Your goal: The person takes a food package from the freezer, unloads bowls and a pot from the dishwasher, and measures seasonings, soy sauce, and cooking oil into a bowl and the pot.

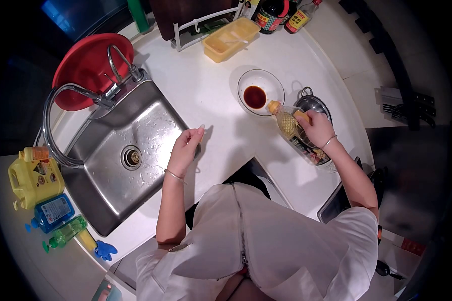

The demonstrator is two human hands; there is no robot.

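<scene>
My right hand (pixel 319 129) is wrapped round a clear plastic bottle of pale yellow liquid (pixel 290 126), apparently cooking oil. The bottle tilts with its yellow top (pixel 273 106) toward a clear glass bowl (pixel 277 85). Dark brown liquid (pixel 254 97) pools in the bottom of that bowl. Behind the bottle, partly hidden, sits a metal bowl with a loop handle (pixel 314 104). Near the sink's right edge, my left hand (pixel 186 145) is closed with thumb and fingertips together; whatever it may hold is too hidden to name.
A steel sink (pixel 158 113) with a curved faucet (pixel 47 120) lies to the left, a red basin (pixel 80 65) behind it. At the back are a yellow divided container (pixel 218 52) and sauce bottles (pixel 299 19). Soap bottles (pixel 52 213) line the left edge.
</scene>
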